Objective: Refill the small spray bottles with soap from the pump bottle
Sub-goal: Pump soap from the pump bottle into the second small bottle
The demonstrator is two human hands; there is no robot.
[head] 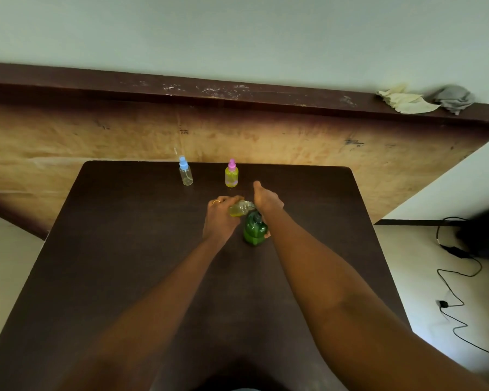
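The left hand [219,218] grips a small clear spray bottle [239,210], tilted almost flat, with its long axis pointing right to the green plastic pump bottle [254,231] on the dark counter [124,249]. The right hand [266,203] is over the pump, but I cannot tell its grip.

Dim, soft daylight; wide-angle bending at edges, mild blur, no harsh shadows.

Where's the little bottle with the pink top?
In the head view, the pink-capped spray bottle stands near the far edge of the table, right of the blue-capped spray bottle.
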